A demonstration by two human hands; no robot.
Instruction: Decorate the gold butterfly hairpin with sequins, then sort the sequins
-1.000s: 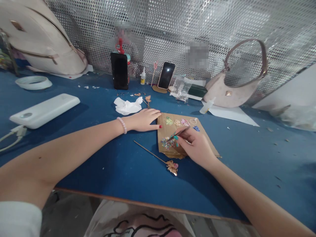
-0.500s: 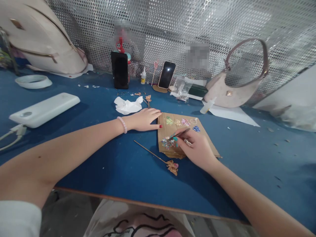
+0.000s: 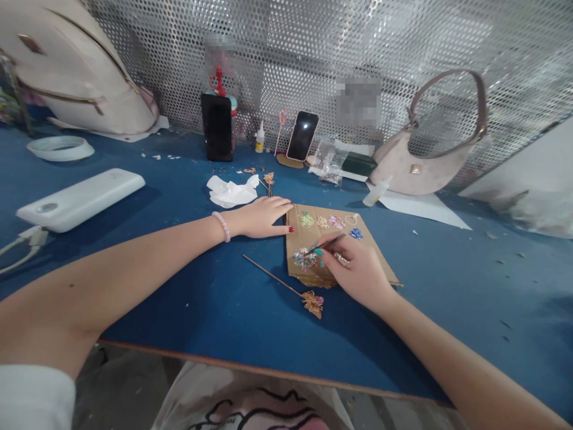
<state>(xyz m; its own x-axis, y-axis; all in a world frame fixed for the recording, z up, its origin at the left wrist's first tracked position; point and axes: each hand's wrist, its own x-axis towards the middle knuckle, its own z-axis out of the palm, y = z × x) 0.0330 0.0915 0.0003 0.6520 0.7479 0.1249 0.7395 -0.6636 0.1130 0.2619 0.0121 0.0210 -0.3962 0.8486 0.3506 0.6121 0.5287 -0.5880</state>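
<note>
A brown cardboard sheet (image 3: pixel 380 260) lies on the blue table (image 3: pixel 215 304), carrying small heaps of coloured sequins (image 3: pixel 304 258). My left hand (image 3: pixel 262 216) lies flat with fingers stretched out, fingertips on the cardboard's left edge. My right hand (image 3: pixel 358 269) pinches thin tweezers (image 3: pixel 326 242), whose tip points into the nearest mixed heap of sequins. A gold hair stick with a butterfly ornament (image 3: pixel 313 302) lies on the table just in front of the cardboard, touched by neither hand.
Behind the cardboard are a crumpled tissue (image 3: pixel 231 192), two upright phones (image 3: pixel 217 127), small glue bottles (image 3: pixel 259 138), plastic bags and a pink handbag (image 3: pixel 421 161). A white power bank (image 3: pixel 80 199) and tape roll (image 3: pixel 61 148) sit at left. The table edge (image 3: pixel 268 370) runs near me.
My right hand has shifted slightly left and down, bringing the tweezer tip nearer the mixed sequin heap. My left hand has stayed still.
</note>
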